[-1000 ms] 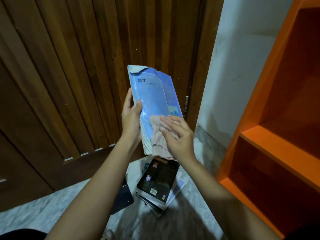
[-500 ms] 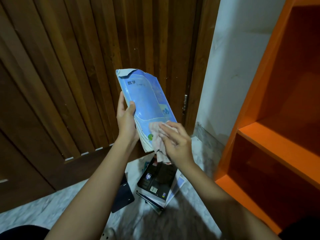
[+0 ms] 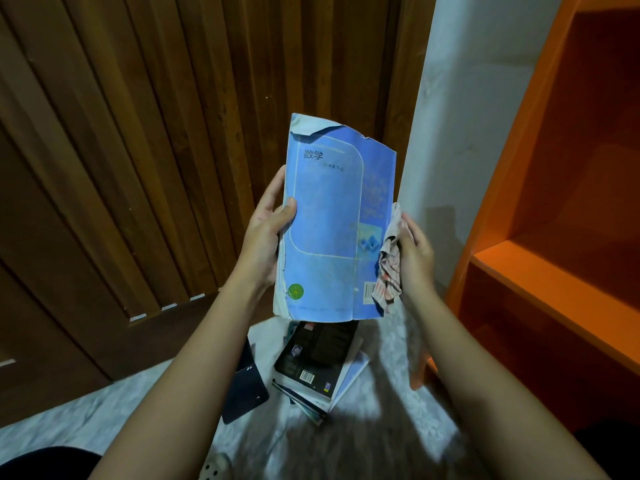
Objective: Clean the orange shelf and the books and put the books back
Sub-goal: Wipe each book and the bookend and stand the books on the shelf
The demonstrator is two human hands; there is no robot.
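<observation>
A worn blue book (image 3: pixel 332 230) with a torn top corner is held upright in front of me. My left hand (image 3: pixel 268 233) grips its left edge, thumb on the cover. My right hand (image 3: pixel 414 254) holds a crumpled pale cloth (image 3: pixel 389 271) against the book's right edge. Below them a stack of books (image 3: pixel 318 368) with a black one on top lies on the floor. The orange shelf (image 3: pixel 540 282) stands at the right, and the compartments I can see hold no books.
A brown slatted wooden door (image 3: pixel 138 150) fills the left and back. A white wall (image 3: pixel 467 116) runs between door and shelf. A dark flat object (image 3: pixel 246 389) lies on the pale marble floor (image 3: pixel 398 427) beside the stack.
My right hand slid the cloth off the lower cover to the book's right edge. The book now faces me more squarely and fully uncovered.
</observation>
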